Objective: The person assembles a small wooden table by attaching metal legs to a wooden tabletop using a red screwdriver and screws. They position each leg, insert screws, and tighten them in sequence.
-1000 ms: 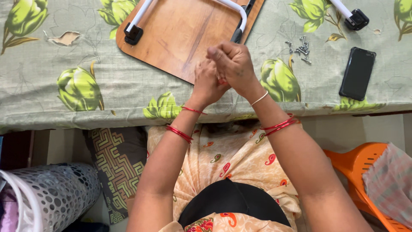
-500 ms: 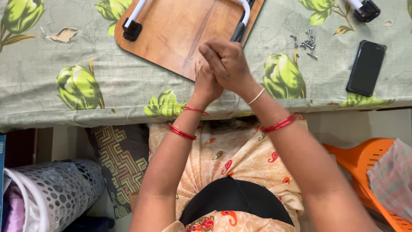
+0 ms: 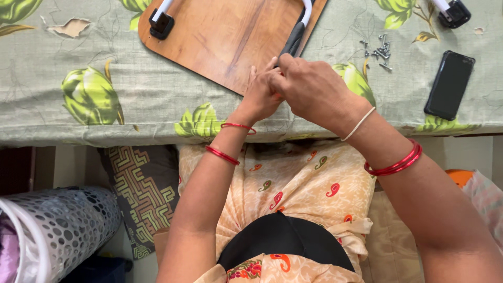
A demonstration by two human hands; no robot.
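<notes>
A wooden board (image 3: 225, 36) lies upside down on the table, with white tube legs ending in black feet (image 3: 160, 23). A dark grey-black bar (image 3: 292, 39) runs down from the white tube at the board's right edge. My right hand (image 3: 314, 86) is closed at the bar's lower end, fingertips touching it. Pressed against it from the left is my left hand (image 3: 258, 97), fingers pointing up and partly covered by the right. Whatever lies between the two hands is hidden. A small heap of screws (image 3: 378, 51) rests just right of the board.
A green leaf-patterned cloth (image 3: 94, 94) covers the table. A black phone (image 3: 449, 84) lies at the right, another black foot (image 3: 455, 13) at the top right. Below the table edge are a white perforated basket (image 3: 57, 230), a patterned cushion (image 3: 139, 183) and an orange stool (image 3: 461, 175).
Both hands stay clasped at the board's near edge. The view has shifted slightly, so the board and phone sit a little to the right.
</notes>
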